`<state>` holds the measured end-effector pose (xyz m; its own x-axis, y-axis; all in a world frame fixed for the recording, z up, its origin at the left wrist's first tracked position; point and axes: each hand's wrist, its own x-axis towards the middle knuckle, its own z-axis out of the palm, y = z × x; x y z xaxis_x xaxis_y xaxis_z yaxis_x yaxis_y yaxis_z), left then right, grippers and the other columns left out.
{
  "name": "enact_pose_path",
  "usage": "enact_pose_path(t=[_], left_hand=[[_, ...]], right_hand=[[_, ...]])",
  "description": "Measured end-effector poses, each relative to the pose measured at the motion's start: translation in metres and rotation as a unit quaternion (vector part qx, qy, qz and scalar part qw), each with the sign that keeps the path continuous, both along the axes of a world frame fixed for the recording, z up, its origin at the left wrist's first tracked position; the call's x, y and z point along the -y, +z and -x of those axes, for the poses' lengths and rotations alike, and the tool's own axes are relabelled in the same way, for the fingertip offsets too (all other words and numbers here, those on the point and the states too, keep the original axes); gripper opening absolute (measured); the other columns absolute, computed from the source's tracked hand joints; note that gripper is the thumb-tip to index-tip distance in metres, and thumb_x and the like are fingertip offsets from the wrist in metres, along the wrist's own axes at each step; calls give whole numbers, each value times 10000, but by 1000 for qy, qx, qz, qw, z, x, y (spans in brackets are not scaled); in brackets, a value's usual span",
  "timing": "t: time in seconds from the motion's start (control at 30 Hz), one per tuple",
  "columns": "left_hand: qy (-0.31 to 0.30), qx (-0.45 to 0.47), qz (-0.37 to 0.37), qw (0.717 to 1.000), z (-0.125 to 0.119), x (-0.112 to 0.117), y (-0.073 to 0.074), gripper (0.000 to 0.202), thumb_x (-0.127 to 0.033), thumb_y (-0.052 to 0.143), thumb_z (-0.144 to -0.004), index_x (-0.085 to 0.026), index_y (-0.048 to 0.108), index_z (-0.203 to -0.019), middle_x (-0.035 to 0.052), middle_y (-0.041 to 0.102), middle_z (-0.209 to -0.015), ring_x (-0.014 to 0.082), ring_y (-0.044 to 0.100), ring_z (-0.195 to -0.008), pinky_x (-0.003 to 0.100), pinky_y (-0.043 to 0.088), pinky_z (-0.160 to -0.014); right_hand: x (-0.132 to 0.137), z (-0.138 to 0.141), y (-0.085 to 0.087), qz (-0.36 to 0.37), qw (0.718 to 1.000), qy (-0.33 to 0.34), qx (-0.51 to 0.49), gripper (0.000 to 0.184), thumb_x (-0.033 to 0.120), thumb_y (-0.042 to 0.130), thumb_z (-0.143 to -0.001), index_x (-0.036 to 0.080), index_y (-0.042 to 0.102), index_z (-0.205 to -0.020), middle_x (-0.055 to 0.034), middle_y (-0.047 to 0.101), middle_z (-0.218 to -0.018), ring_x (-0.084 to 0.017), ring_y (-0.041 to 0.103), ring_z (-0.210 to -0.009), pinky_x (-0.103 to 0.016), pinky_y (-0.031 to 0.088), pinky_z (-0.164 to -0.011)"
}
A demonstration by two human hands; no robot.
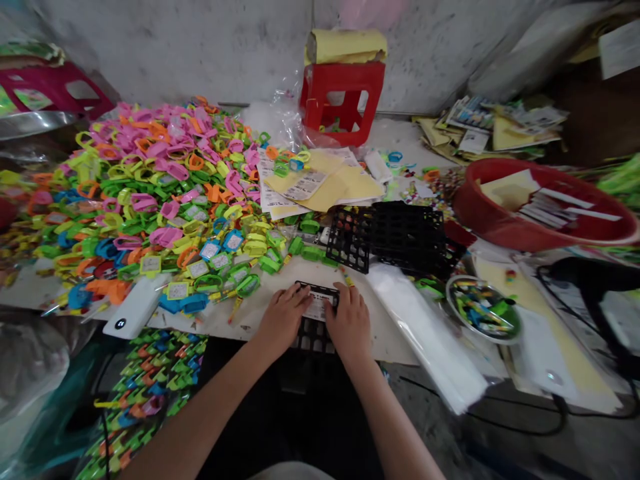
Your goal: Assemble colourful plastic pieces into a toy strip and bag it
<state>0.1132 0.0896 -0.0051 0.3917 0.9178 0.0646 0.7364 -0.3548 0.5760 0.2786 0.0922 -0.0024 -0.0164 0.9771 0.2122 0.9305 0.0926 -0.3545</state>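
At the front edge of the table, a black plastic grid tray (314, 337) lies between my hands. On its far part rests a white printed label sheet (315, 307). My left hand (284, 313) grips the tray's left side, its fingertips reaching onto the sheet. My right hand (351, 320) holds the right side, with the thumb on the sheet and the fingers curled at the far corner. Beyond my hands are more black grid trays (407, 230) in a stack. Green toy watches (310, 250) lie just past the tray.
A large heap of colourful toy watches (165, 173) covers the left. Clear plastic bags (425, 333) lie at right, near a bowl of small tubes (483, 310) and a red basin (470, 200). A white power bank (133, 308) sits front left. A red stool (341, 77) stands behind.
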Motion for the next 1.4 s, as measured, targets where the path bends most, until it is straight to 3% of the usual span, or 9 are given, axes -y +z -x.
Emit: enact_pose_path(t=[0.2,0.33,0.6,0.7,0.8,0.9,1.0,1.13,1.4], left_hand=[[-16,31,57,998,3,5,-4,554,-90,380,-881,-254,429,-1408,52,332,-1534,225,247,-1437,486,146,-1166],[0,41,50,998,4,10,-3,530,-137,378,-907,-286,419,-1414,41,321,-1539,234,232,-1442,516,110,-1170],[30,-20,-35,999,-2,16,-20,520,-149,323,-933,-233,363,-1444,69,330,-1535,231,255,-1434,516,211,-1154],[63,-49,-40,996,-3,18,-23,524,-185,312,-949,-172,292,-1473,115,259,-1559,229,232,-1442,500,240,-1149],[84,-45,-37,995,-2,29,-16,541,-273,315,-972,-174,230,-1497,137,129,-1589,251,163,-1459,519,235,-1146],[15,-39,-21,999,-1,49,-5,585,-389,380,-958,-270,210,-1506,91,68,-1600,279,70,-1469,571,151,-1156],[-87,-60,37,994,-1,66,2,827,-539,614,-800,-298,241,-1497,110,52,-1595,355,28,-1457,624,85,-1141],[-89,-98,70,989,0,68,2,866,-415,717,-736,-250,307,-1480,142,73,-1586,374,31,-1451,625,85,-1141],[-63,-88,11,994,11,53,-1,700,-295,663,-814,-259,365,-1446,101,202,-1576,319,140,-1454,597,161,-1148]], right_hand=[[29,5,-9,29,984,170,51,523,364,366,-973,213,316,-1471,-81,398,-1491,-278,359,-1366,-509,219,-1116],[32,-2,-15,61,987,140,51,576,477,353,-966,227,296,-1482,-69,350,-1508,-293,318,-1394,-573,189,-1122],[34,-7,-25,62,991,83,80,586,456,285,-981,162,280,-1488,-85,297,-1531,-279,236,-1429,-573,176,-1134],[23,-10,-15,88,986,99,97,552,460,325,-970,184,380,-1446,-77,364,-1506,-284,268,-1416,-561,208,-1127],[-4,-15,3,51,989,81,116,431,394,401,-951,223,557,-1314,-73,432,-1472,-286,328,-1384,-499,249,-1120],[-36,-18,16,20,988,55,142,368,326,459,-924,208,625,-1231,-104,367,-1509,-296,322,-1384,-445,275,-1103],[-60,-18,18,34,985,56,162,367,295,541,-869,149,644,-1189,-156,351,-1507,-333,334,-1371,-479,292,-1081],[-70,-21,24,-3,985,65,158,403,246,544,-843,129,607,-1224,-158,407,-1475,-323,410,-1315,-508,307,-1065],[-65,-58,73,-142,981,107,80,422,220,413,-894,134,588,-1268,-145,539,-1366,-260,497,-1245,-438,398,-1049]])
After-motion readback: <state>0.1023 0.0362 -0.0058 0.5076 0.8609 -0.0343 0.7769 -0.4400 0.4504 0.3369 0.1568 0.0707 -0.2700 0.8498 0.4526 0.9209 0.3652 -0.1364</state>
